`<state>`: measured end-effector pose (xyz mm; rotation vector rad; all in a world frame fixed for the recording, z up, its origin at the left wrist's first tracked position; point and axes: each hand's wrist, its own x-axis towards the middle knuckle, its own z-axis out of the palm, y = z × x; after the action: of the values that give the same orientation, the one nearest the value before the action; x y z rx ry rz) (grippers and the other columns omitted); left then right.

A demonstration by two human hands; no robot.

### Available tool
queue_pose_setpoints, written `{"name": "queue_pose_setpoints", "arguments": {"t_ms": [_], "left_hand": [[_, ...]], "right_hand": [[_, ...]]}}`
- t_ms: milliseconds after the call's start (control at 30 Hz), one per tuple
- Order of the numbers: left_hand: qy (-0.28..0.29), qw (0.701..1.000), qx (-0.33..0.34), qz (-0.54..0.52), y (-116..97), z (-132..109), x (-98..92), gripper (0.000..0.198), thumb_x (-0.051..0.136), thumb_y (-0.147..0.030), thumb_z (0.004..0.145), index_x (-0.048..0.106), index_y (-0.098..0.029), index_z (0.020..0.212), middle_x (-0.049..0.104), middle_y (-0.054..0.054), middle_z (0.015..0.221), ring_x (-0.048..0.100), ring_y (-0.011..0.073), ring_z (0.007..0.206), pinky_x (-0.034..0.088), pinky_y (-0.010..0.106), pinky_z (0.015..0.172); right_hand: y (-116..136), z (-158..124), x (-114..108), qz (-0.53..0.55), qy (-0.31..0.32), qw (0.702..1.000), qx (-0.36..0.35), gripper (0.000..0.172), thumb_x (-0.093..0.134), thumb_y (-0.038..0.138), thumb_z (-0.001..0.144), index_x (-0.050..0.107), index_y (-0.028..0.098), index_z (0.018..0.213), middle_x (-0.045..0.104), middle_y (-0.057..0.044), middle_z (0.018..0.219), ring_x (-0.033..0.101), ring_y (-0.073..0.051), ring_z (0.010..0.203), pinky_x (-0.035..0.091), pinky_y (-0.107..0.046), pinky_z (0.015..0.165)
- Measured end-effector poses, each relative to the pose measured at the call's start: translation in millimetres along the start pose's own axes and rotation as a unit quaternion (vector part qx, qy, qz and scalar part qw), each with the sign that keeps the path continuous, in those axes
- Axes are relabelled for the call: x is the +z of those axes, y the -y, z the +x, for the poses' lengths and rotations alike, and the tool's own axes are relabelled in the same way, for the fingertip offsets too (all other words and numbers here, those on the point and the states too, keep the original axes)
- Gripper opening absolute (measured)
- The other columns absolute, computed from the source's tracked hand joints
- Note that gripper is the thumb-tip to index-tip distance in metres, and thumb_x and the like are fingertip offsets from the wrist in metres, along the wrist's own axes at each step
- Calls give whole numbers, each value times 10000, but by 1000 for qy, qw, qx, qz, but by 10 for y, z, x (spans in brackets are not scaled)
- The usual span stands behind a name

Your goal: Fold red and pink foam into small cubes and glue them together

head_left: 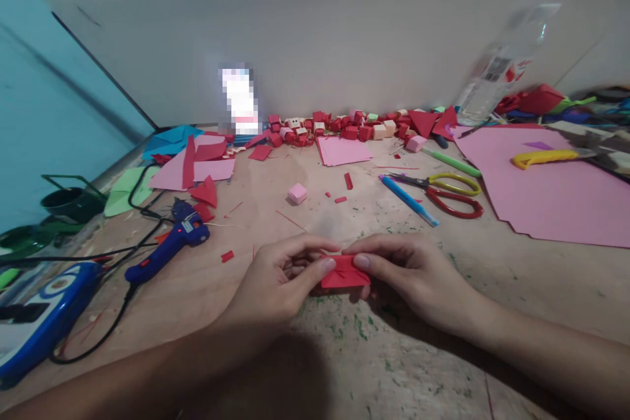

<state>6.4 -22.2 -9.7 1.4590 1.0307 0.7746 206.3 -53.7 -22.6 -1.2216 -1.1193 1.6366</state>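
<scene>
A small folded piece of red paper (345,274) is held above the near middle of the table. My left hand (285,272) pinches its left side, thumb on top. On the other side my right hand (403,269) pinches it, thumb also on top and fingertips partly beneath. Creases run across the paper. Beyond the hands sits a pink paper cube (296,193), with small red paper scraps (341,199) near it. Scissors (443,191) with yellow and red handles lie to the right, beside a blue pen (408,199).
At left lie a blue glue gun (170,239) and its black cable. Many small paper cubes (339,126) line the wall, near a lit phone (240,100). Pink sheets (551,190), a yellow-handled tool (544,157), a green pen (453,162) and a tilted plastic bottle (506,65) are at right.
</scene>
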Motion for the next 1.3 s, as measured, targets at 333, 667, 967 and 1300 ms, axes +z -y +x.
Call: {"name": "queue_pose_setpoints", "arguments": {"t_ms": [333, 667, 967, 1300], "left_hand": [[17, 1000, 12, -1, 17, 11, -17, 170, 689, -246, 888, 767, -188, 1027, 749, 9, 818, 719, 153, 756, 564, 208, 668], [0, 987, 100, 125, 38, -50, -18, 182, 643, -174, 921, 779, -208, 1037, 808, 13, 945, 753, 159, 837, 567, 211, 731], [23, 997, 58, 43, 66, -13, -11, 130, 656, -188, 916, 741, -203, 1013, 777, 4, 897, 755, 159, 831, 570, 215, 732], [69, 995, -23, 70, 11, 62, -38, 247, 641, -355, 913, 735, -150, 812, 638, -14, 671, 552, 123, 612, 408, 231, 571]], "right_hand": [[34, -6, 0, -29, -3, 999, -17, 332, 726, 473, 843, 803, 161, 927, 656, -22, 631, 509, -114, 527, 399, -230, 499], [17, -14, 5, 34, 13, 999, 6, 360, 814, 443, 806, 779, 160, 1026, 688, -12, 677, 527, -85, 510, 394, -194, 474], [8, 39, -30, 29, -3, 999, -28, 343, 847, 360, 766, 748, 143, 1013, 724, -12, 637, 610, -118, 538, 477, -226, 530], [-10, 21, -3, -8, -17, 1000, -21, 286, 782, 384, 807, 762, 151, 971, 726, -42, 696, 579, -128, 563, 440, -241, 522]]}}
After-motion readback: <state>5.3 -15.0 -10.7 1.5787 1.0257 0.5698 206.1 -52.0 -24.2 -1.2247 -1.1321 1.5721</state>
